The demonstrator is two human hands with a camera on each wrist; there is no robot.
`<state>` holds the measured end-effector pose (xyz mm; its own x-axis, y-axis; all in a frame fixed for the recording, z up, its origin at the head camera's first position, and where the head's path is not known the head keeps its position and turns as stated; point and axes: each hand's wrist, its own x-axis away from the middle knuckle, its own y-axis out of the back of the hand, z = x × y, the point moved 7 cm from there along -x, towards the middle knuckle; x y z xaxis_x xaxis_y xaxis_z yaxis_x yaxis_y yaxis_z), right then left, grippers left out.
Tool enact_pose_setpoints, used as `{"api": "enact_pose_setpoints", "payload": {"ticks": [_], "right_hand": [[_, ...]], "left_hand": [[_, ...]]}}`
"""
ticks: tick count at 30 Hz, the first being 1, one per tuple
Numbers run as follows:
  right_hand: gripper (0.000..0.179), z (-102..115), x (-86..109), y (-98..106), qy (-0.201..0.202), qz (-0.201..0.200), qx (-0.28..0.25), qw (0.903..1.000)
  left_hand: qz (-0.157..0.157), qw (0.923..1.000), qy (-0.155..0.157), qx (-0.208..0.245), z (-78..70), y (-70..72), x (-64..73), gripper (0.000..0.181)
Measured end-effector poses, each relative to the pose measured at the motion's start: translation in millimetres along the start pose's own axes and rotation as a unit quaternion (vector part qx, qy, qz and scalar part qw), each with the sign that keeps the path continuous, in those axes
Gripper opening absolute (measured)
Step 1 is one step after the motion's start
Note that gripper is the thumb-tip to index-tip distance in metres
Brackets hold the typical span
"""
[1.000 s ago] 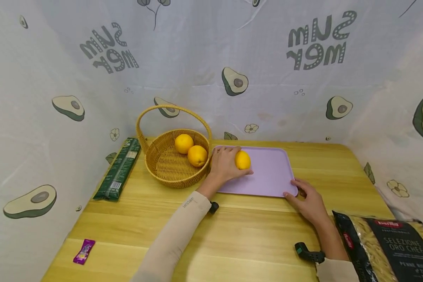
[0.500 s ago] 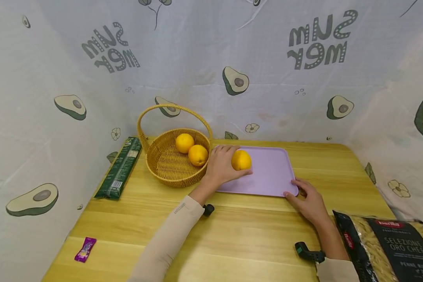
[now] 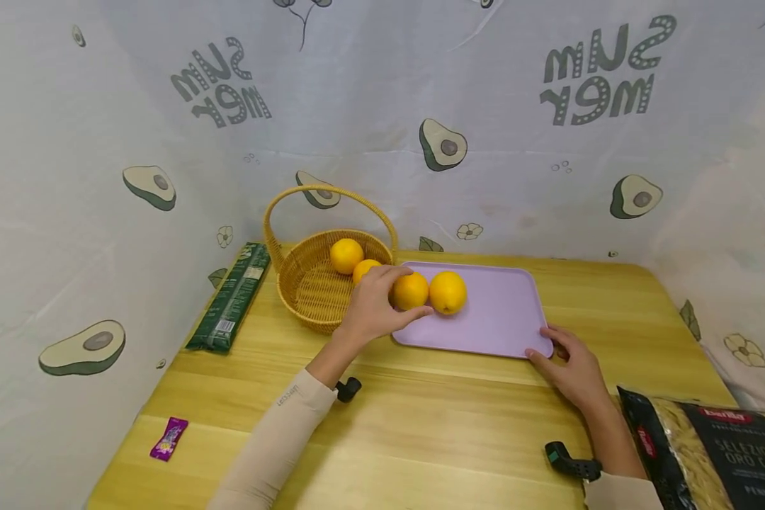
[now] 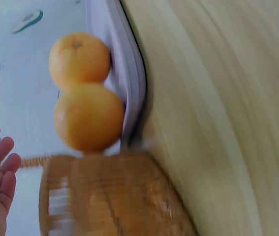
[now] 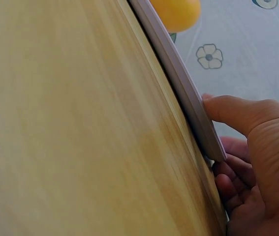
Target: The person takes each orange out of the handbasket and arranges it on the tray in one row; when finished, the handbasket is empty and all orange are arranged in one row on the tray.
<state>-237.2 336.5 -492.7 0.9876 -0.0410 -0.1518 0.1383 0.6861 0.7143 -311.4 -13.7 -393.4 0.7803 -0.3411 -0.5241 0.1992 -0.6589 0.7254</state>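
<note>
Two oranges sit side by side on the left part of a lilac tray (image 3: 497, 312): the right orange (image 3: 448, 292) and the left orange (image 3: 411, 290). My left hand (image 3: 371, 304) is beside the left orange, thumb and fingers spread. In the left wrist view its fingertips (image 4: 12, 162) stand apart from both oranges. Behind that hand is a wicker basket (image 3: 306, 290) with a tall handle, holding an orange (image 3: 346, 256) and another orange (image 3: 363, 268) partly covered by the hand. At the tray's front right corner my right hand (image 3: 574, 372) pinches the rim, thumb (image 5: 228, 109) on top, fingers curled below.
A long green packet (image 3: 229, 301) lies left of the basket. Nearer on the left is a small purple wrapped sweet (image 3: 168, 439). A large bag of penne pasta (image 3: 707, 446) lies at the front right. A printed curtain (image 3: 484, 106) stands behind the wooden table (image 3: 433, 418).
My left hand has moved left, off the oranges and partly across the basket, uncovering the second orange on the tray. The right hand stays at the tray corner. The head view has shifted slightly.
</note>
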Motion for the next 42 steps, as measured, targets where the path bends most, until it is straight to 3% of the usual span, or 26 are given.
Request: {"api": "enact_pose_setpoints", "payload": {"ticks": [5,10,14,19,27,34,42], "right_hand": [[0.066,-3,2.1,0,-0.006,0.002,-0.001,1.0000],[0.067,-4,2.9,2,-0.013,0.005,0.002,0.9999],[0.067,-3,2.8,4,-0.011,0.003,0.005,0.9999],[0.065,-2,2.9,4,-0.005,-0.001,0.001,1.0000],[0.064,-1,2.4,1,0.000,-0.004,-0.008,1.0000],[0.065,2,2.8,0,-0.001,0.000,-0.005,1.0000],[0.067,0,3.6,1,-0.012,0.005,-0.003,0.9999]], "left_hand": [[-0.023,0.9997,0.004,0.008,17.3,22.9,4.1,0.069],[-0.018,0.9982,0.054,0.018,40.9,42.8,1.9,0.064],[0.008,0.9960,0.089,-0.001,60.8,49.7,-4.8,0.066],[0.061,0.9890,0.131,-0.032,82.3,43.2,-11.0,0.073],[0.119,0.9792,0.158,-0.045,101.2,25.8,-24.5,0.080],[0.152,0.9752,0.157,-0.035,103.9,10.0,-24.8,0.081],[0.172,0.9698,0.165,-0.052,102.8,3.9,-20.1,0.075]]}}
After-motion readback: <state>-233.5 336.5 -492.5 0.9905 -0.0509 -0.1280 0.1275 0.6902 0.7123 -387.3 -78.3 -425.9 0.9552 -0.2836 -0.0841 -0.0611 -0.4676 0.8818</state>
